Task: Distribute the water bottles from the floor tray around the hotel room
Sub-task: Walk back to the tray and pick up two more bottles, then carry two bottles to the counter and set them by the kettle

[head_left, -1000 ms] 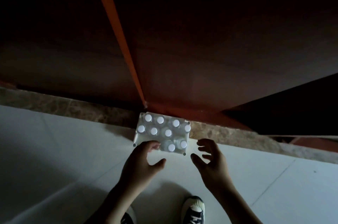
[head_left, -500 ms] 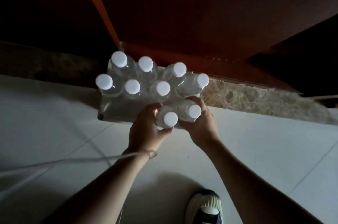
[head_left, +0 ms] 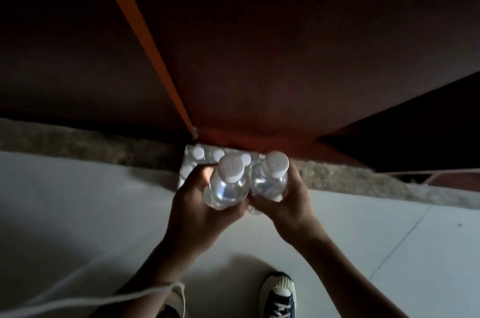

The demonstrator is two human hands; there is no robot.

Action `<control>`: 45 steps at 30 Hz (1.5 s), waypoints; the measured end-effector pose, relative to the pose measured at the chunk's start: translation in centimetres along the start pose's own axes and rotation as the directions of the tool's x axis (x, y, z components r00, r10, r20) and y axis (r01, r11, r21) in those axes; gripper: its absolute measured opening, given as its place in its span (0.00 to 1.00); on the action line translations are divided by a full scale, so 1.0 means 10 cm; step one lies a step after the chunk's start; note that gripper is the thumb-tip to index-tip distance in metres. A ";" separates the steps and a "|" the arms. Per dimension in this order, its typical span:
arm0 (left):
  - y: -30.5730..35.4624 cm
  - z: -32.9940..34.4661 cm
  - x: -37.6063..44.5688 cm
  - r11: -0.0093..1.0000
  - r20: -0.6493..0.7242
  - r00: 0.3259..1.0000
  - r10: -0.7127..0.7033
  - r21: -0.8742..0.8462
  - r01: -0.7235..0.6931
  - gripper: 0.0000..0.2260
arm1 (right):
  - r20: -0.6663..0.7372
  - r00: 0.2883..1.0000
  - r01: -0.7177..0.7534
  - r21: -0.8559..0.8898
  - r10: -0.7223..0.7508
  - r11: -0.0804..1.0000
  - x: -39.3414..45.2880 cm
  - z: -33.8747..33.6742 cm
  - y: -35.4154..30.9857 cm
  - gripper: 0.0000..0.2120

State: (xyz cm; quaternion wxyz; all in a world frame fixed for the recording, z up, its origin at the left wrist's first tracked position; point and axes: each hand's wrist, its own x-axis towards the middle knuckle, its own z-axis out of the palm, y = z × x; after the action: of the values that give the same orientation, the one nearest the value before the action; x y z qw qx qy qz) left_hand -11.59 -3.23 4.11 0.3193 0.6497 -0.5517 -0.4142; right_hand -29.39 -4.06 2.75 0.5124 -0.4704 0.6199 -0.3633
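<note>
My left hand (head_left: 193,210) grips a clear water bottle (head_left: 226,185) with a white cap, held upright above the floor. Right beside it, my right hand (head_left: 291,201) grips a second clear bottle (head_left: 270,177), also white-capped. The two bottles touch side by side. Behind and below them lies the floor tray (head_left: 185,162), pushed against the wall base, with several white-capped bottles (head_left: 198,153) still standing in it. My hands and the lifted bottles hide most of the tray.
A dark reddish wooden door or panel (head_left: 259,58) with an orange edge strip (head_left: 145,40) rises behind the tray. A brown stone threshold (head_left: 91,141) runs across. Pale floor tiles (head_left: 78,201) lie below. My shoes (head_left: 279,297) and a white cord (head_left: 78,302) are near the bottom.
Both hands closed round a bottle each in the tray's front row and lifted them out. The view has pulled back up, so the tray looks smaller and farther away.
</note>
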 end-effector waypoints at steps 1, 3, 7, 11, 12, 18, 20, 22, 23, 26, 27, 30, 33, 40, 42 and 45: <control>0.33 -0.20 0.01 0.999 0.006 1.000 0.006 -0.043 -0.006 0.23 | 0.028 1.000 0.010 0.041 -0.011 0.999 -0.03 -0.06 -0.37 0.23; 1.05 -0.62 0.03 0.992 -0.005 0.999 0.041 -0.122 -0.041 0.21 | 0.068 0.997 0.037 0.133 -0.046 0.990 -0.12 -0.19 -1.17 0.24; 2.51 -1.37 -0.16 0.953 0.004 0.996 0.093 -0.291 -0.088 0.18 | 0.100 0.991 0.064 0.269 -0.094 0.961 -0.50 -0.45 -2.83 0.21; 3.85 -2.03 -0.54 0.890 -0.041 0.988 0.149 -0.431 -0.152 0.21 | 0.106 0.977 0.142 0.310 -0.183 0.940 -1.02 -0.76 -4.27 0.22; 4.22 -2.21 -0.65 0.882 -0.062 0.982 0.180 -0.431 -0.189 0.20 | 0.110 0.969 0.181 0.296 -0.222 0.938 -1.15 -0.86 -4.64 0.23; 6.02 -3.11 -1.32 0.809 -0.142 0.903 0.405 -0.405 -0.426 0.12 | 0.082 0.893 0.408 0.271 -0.443 0.872 -1.93 -1.28 -6.53 0.28; 6.43 -3.33 -1.48 0.764 -0.154 0.866 0.476 -0.416 -0.493 0.13 | 0.051 0.858 0.484 0.253 -0.511 0.838 -2.15 -1.37 -6.96 0.29; 6.77 -3.53 -1.62 0.719 -0.156 0.827 0.540 -0.425 -0.550 0.13 | 0.015 0.815 0.558 0.249 -0.579 0.792 -2.36 -1.44 -7.34 0.30; 6.88 -3.61 -1.67 0.705 -0.155 0.816 0.557 -0.431 -0.563 0.13 | 0.001 0.799 0.582 0.249 -0.602 0.774 -2.45 -1.46 -7.48 0.30; 7.17 -3.84 -1.83 0.665 -0.137 0.783 0.607 -0.451 -0.595 0.14 | -0.061 0.756 0.645 0.235 -0.651 0.727 -2.74 -1.49 -7.83 0.30; 7.25 -3.88 -1.86 0.648 -0.122 0.768 0.629 -0.464 -0.604 0.14 | -0.086 0.744 0.662 0.225 -0.663 0.715 -2.82 -1.51 -7.92 0.29; 7.45 -3.94 -1.92 0.611 -0.064 0.732 0.679 -0.503 -0.611 0.16 | -0.162 0.714 0.700 0.197 -0.681 0.686 -3.05 -1.63 -8.08 0.28; 7.68 -3.82 -1.98 0.575 0.009 0.679 0.734 -0.539 -0.615 0.16 | -0.295 0.686 0.720 0.143 -0.665 0.679 -3.31 -1.89 -8.10 0.27; 8.33 -2.80 -2.39 0.510 0.230 0.538 0.811 -0.728 -0.458 0.19 | -0.635 0.560 0.707 0.031 -0.533 0.706 -4.19 -2.85 -7.79 0.26; 8.51 -2.41 -2.61 0.494 0.283 0.488 0.826 -0.780 -0.385 0.18 | -0.736 0.472 0.690 -0.034 -0.485 0.723 -4.52 -3.17 -7.64 0.25; 8.76 -1.82 -3.03 0.481 0.354 0.384 0.853 -0.820 -0.312 0.20 | -0.837 0.340 0.665 -0.107 -0.428 0.739 -5.07 -3.60 -7.39 0.27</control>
State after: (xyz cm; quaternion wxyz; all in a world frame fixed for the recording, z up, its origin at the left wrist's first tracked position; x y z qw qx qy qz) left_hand -36.46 9.31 94.31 0.3981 0.0091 -0.6575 -0.6396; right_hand -47.36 21.58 94.19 0.0638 -0.3557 0.5338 -0.7645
